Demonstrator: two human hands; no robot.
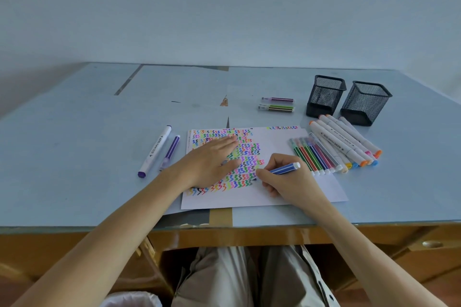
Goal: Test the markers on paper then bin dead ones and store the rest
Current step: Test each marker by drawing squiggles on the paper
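Centrally, paper (294, 142): under both hands.
Left hand (212, 162): flat, fingers spread, pressing paper.
Right hand (282, 179): gripping blue striped marker (285, 168).

A single head-worn wide-angle view looks forward and steeply down from above the seated person, close over the right hand (287, 179) gripping a blue marker (285, 168); the desk (74, 157) stretches beyond that grip to a wall.

A plain pale blue-grey wall (224, 7) fills the upper half of the frame; below it a light blue surface (74, 144) spans the middle; wooden drawer fronts (399, 257) sit lower right; light is soft and even.
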